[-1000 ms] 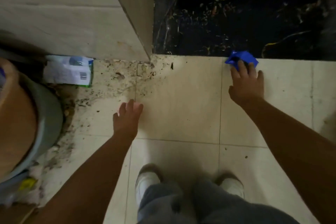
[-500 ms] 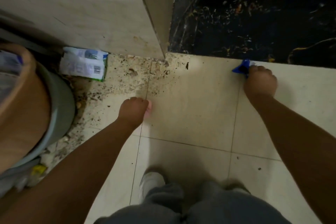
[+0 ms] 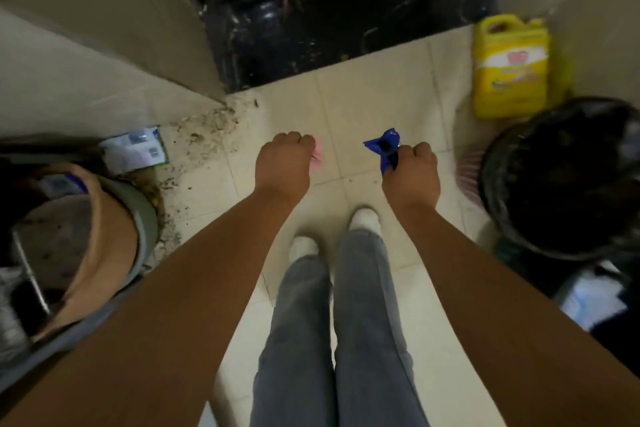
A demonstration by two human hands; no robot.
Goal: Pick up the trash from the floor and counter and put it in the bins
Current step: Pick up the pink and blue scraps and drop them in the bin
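My right hand (image 3: pixel 412 172) is closed on a crumpled blue wrapper (image 3: pixel 384 146), held above the pale floor tiles. A small pink scrap (image 3: pixel 318 156) pokes out of the fist of my left hand (image 3: pixel 284 166). A black bin (image 3: pixel 561 180) with a dark liner stands to the right of my right hand. At the far left sits a tan and grey bin (image 3: pixel 107 229) with rubbish inside. A white and green carton (image 3: pixel 136 149) lies flat on the floor by the wall, beside that left bin.
Dirt and crumbs (image 3: pixel 204 128) are scattered near the wall corner. A yellow jug (image 3: pixel 509 66) stands at the right wall. A black marble threshold (image 3: pixel 339 17) lies ahead. A pink brush (image 3: pixel 467 170) leans by the black bin. My feet (image 3: pixel 332 232) stand in the middle.
My right hand closed on the blue wrapper and lifted it off the floor. My left hand closed on a pink scrap. I have straightened up, so both bins and the yellow jug came into view.
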